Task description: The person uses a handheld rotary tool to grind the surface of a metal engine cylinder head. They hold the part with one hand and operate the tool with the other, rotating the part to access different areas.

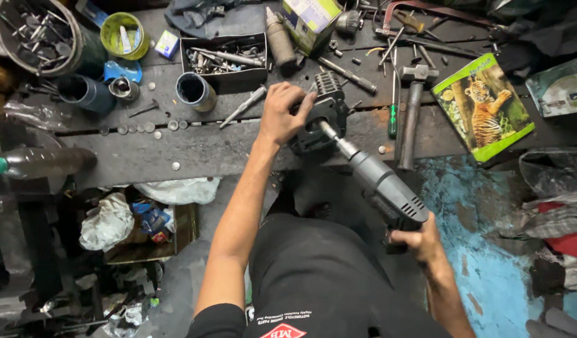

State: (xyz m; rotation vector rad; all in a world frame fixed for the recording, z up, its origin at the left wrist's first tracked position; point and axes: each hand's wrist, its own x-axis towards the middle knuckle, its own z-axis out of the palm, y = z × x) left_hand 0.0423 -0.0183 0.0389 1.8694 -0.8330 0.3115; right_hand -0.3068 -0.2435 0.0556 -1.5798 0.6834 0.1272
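the left hand [282, 116] is clenched over the top of a dark metal engine part [320, 122], pinning it against the edge of the wooden workbench [207, 150]. the right hand [420, 241] grips the handle of a grey power drill [382, 188], fingers wrapped tight around it, with the drill's bit [331, 133] running up and into the part just below the left thumb.

the part looks like cast metal with fins on its far side: heavy, stiff, probably oily and so likely to slip or twist under the drill unless it is held by its broad body, as the left hand does now, clear of the bit. the drill looks weighty at the front, so one hand at the handle has to carry it.

just beyond the grip lies a hammer [412, 109] beside a green-handled screwdriver [393, 119]; a black tray of bolts [224, 61] sits farther off past the left hand's knuckles.
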